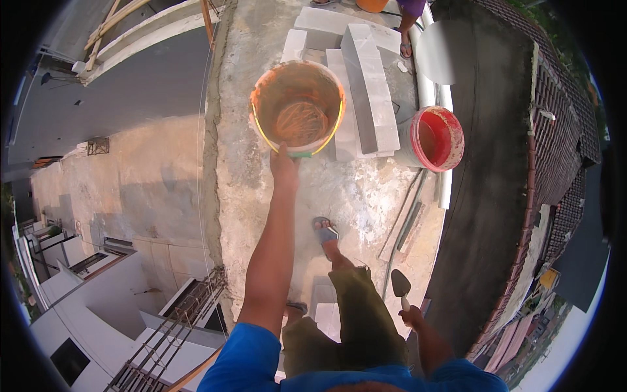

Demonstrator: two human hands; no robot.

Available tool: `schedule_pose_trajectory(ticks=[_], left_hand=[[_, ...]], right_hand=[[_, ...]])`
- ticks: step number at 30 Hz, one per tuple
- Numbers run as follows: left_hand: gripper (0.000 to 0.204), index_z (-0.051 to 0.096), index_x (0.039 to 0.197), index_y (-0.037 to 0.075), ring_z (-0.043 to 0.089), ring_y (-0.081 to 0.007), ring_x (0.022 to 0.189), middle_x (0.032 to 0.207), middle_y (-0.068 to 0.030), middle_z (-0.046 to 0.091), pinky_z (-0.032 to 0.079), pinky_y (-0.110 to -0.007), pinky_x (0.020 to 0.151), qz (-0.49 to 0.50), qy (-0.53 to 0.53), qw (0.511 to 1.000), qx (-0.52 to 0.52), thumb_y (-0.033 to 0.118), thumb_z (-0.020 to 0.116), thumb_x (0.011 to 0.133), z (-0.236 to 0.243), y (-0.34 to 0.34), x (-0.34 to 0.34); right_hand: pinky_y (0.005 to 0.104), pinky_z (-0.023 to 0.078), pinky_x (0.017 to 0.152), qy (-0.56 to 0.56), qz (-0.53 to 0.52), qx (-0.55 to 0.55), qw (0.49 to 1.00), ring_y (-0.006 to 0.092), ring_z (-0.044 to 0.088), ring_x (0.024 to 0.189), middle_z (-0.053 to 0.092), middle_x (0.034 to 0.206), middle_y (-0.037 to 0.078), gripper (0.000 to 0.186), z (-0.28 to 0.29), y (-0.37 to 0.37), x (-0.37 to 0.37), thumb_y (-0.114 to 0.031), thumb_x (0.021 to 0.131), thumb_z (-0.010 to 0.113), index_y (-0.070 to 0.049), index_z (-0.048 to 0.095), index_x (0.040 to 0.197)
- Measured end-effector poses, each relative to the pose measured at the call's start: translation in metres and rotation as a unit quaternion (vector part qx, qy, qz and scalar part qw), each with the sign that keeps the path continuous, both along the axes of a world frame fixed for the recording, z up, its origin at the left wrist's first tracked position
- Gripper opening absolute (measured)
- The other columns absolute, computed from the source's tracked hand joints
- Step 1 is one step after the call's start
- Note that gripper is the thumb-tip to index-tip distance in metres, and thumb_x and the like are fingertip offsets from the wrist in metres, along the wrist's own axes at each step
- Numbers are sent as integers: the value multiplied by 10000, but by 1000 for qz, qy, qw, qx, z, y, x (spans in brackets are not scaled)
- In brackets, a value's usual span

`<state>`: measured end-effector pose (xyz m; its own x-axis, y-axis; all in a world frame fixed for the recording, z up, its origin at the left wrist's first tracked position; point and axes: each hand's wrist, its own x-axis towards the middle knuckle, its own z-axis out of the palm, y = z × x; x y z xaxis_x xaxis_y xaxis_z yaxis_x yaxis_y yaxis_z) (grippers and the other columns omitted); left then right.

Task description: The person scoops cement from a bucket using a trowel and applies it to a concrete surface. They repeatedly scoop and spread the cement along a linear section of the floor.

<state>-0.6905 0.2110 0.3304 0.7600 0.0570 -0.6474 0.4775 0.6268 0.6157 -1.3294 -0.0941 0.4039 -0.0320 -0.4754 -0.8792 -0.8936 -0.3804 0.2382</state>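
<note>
My left arm stretches forward, and my left hand [284, 163] grips the near rim of a bucket [266, 98] with a yellow handle. The bucket is tipped so its mouth faces me; its inside is smeared orange-brown, and scrape marks show on its bottom. Low at the right, my right hand [411, 317] is closed around the handle of a small pointed trowel [400, 283], its blade directed away from me. Beyond the bucket lie several pale grey blocks [371, 91]. Right of them a red-lined bucket [456, 140] leans, with something brownish inside.
I stand on a narrow, rough concrete slab [255, 215]. A white pipe [445, 189] runs along its right edge, above a dark drop. Another person's leg [405, 29] shows at the far end near an orange container [371, 5]. Thin rods [405, 222] lie to the right; the left edge also drops away.
</note>
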Motion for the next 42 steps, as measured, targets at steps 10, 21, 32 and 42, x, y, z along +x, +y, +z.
schedule_pose_trajectory(ticks=[10, 21, 32, 42], left_hand=[[521, 349, 1598, 117, 584, -376, 1372, 1610, -129, 431, 513, -517, 1151, -276, -66, 956, 71, 268, 562, 1147, -137, -94, 92], [703, 357, 1604, 130, 601, -397, 1319, 1561, -145, 445, 555, -542, 1054, -254, 139, 954, 83, 389, 709, 1053, -119, -81, 72], [480, 442, 1448, 9, 614, -401, 1325, 1411, -225, 531, 616, -538, 1059, -37, 84, 994, -67, 96, 666, 1032, -93, -48, 102], [567, 247, 1510, 84, 686, -325, 1191, 1358, -177, 568, 664, -444, 1012, -100, -40, 992, -58, -29, 584, 1069, 39, -133, 163]], right_hand=[[496, 568, 829, -189, -50, 65, 978, 395, 726, 927, 731, 968, 252, 477, -38, 8, 107, -345, 888, 823, 46, 648, 1097], [541, 566, 986, -106, -4, 52, 993, 485, 708, 1154, 725, 1170, 334, 591, -11, 1, 110, -376, 883, 801, 79, 622, 1214], [520, 579, 792, -200, 85, 12, 976, 417, 729, 881, 724, 952, 260, 479, -6, 21, 123, -329, 899, 821, 52, 610, 1098], [404, 533, 552, -245, -21, 36, 969, 217, 646, 572, 652, 760, 139, 389, -56, 60, 62, -258, 913, 812, 28, 582, 1042]])
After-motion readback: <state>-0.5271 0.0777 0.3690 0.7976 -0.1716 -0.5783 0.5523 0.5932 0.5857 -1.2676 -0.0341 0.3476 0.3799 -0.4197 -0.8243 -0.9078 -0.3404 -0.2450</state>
